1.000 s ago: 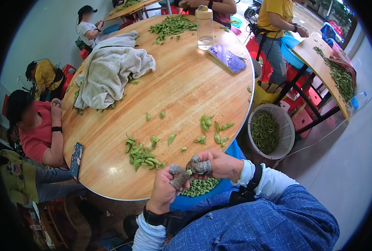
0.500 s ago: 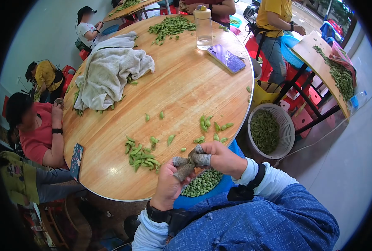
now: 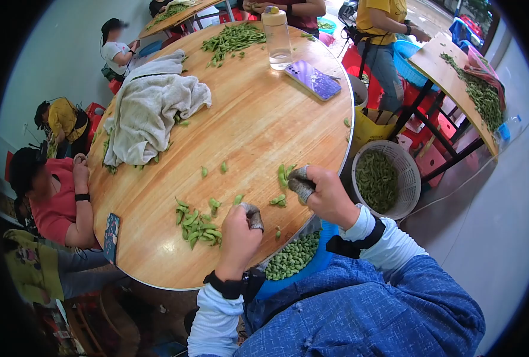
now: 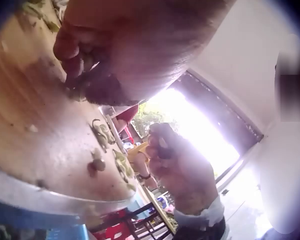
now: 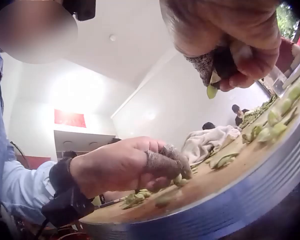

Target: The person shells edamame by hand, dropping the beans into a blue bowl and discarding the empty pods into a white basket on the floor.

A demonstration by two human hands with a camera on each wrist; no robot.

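Observation:
Over the table's near edge my two hands are apart, with grey wraps on thumbs and fingers. My left hand [image 3: 240,235] is low at the tabletop, fingers curled, a green edamame pod [image 5: 177,179] at its fingertips. My right hand [image 3: 331,193] is raised further right beside a few pods [image 3: 284,175]. Between its thumb and finger a pale green edamame pod [image 5: 212,91] sticks out. Loose edamame pods [image 3: 196,226] lie in a small heap left of my left hand. Below the table edge, a blue basin [image 3: 327,238] holds shelled green beans [image 3: 291,256].
On the round wooden table [image 3: 246,131] are a grey cloth [image 3: 151,107] over pods, a bottle [image 3: 276,44], a purple phone [image 3: 313,80] and a dark patterned phone [image 3: 111,238]. A white basket [image 3: 408,178] of pods stands right. A person in pink [image 3: 62,202] sits left.
My hands were together over the basin working on a pod; now they have separated. The left moved to the tabletop, the right up toward the pods. The head view has shifted slightly.

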